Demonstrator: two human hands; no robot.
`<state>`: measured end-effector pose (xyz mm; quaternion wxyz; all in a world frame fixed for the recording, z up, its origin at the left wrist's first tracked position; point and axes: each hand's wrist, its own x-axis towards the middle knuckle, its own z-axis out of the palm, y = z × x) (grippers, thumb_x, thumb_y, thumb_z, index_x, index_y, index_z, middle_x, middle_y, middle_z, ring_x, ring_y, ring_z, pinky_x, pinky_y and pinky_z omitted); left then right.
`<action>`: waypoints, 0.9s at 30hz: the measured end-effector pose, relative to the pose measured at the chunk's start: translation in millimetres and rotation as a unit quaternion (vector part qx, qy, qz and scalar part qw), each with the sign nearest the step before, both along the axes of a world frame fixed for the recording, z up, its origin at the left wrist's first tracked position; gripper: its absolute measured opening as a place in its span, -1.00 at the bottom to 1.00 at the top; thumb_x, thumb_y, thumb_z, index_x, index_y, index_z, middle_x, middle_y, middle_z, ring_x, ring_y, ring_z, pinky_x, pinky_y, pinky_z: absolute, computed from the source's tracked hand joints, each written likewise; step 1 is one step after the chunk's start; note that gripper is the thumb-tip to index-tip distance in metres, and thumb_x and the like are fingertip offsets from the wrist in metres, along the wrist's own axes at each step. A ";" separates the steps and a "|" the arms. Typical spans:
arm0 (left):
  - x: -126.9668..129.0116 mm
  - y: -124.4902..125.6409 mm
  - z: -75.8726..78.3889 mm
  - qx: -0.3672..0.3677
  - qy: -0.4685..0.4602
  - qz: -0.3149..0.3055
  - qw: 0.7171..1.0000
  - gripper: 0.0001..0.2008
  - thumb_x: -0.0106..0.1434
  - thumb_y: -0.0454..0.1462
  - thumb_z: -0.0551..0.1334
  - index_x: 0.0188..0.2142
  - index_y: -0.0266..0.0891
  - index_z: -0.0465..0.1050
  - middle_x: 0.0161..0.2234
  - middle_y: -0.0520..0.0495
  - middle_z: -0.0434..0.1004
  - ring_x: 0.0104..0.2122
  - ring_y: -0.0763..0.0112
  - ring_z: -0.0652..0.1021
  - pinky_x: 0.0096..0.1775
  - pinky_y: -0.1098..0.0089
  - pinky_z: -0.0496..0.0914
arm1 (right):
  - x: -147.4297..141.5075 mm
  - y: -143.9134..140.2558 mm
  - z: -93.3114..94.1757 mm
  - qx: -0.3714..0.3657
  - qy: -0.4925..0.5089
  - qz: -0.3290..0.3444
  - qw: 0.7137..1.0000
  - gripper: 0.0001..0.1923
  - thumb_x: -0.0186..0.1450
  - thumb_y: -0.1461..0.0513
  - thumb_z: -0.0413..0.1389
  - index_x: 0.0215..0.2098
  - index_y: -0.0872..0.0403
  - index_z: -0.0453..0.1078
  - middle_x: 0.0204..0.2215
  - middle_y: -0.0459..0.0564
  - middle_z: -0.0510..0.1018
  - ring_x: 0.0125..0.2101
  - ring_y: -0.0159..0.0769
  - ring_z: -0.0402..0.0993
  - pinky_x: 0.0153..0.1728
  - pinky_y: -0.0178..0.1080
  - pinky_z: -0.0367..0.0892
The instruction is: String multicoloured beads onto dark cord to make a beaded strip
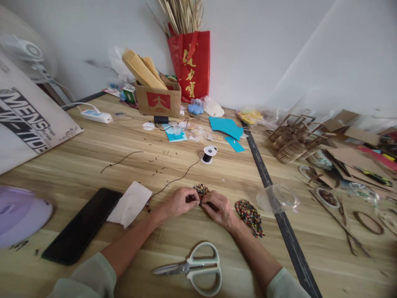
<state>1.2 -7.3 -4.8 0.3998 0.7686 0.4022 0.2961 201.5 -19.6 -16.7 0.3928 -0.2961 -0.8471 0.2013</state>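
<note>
light was soft and diffuse, faint diagonal streak crossed the wall [310,49] beyond the right hand [218,205], shadows were weak, fan [29,49] far left of the left hand [181,202] looked hazy and stretched, cardboard [353,165] well right of the right hand was smeared

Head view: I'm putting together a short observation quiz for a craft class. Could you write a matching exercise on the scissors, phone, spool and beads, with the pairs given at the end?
Things
1. Scissors
2. Phone
3. Spool
4. Beads

Places and states
A. Standing on the table, wound with dark cord
B. Partly heaped to the right of the right hand
C. Pale handles, lying between the forearms
D. Black, lying beside a white paper

Right pairs: 1-C; 2-D; 3-A; 4-B
</note>
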 end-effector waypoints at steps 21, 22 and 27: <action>0.5 0.8 1.3 -0.001 0.013 -0.001 1.000 -0.92 0.12 -0.38 0.22 -0.43 -0.29 0.52 -0.45 -0.02 0.55 -0.45 0.43 0.47 -0.35 0.47 0.31 | -1.5 -0.9 5.3 -0.006 -0.010 -0.001 1.000 -0.92 0.35 0.26 0.06 -0.25 0.07 0.39 -0.39 0.06 0.53 -0.35 -0.27 0.46 -0.31 -0.25 0.39; 0.5 0.5 2.1 -0.002 0.014 0.000 1.000 -0.92 0.12 -0.38 0.22 -0.43 -0.29 0.52 -0.45 -0.03 0.54 -0.44 0.43 0.47 -0.34 0.47 0.31 | -1.6 -0.9 5.3 -0.005 -0.008 0.001 1.000 -0.92 0.35 0.27 0.06 -0.25 0.07 0.39 -0.38 0.06 0.53 -0.35 -0.27 0.46 -0.31 -0.25 0.39; 0.7 -0.1 4.1 -0.004 0.016 0.000 1.000 -0.91 0.13 -0.38 0.22 -0.44 -0.29 0.51 -0.45 -0.03 0.54 -0.44 0.43 0.47 -0.35 0.48 0.31 | -1.4 -0.3 4.1 0.002 -0.004 0.004 1.000 -0.93 0.34 0.28 0.06 -0.24 0.06 0.39 -0.38 0.06 0.52 -0.35 -0.27 0.46 -0.32 -0.25 0.39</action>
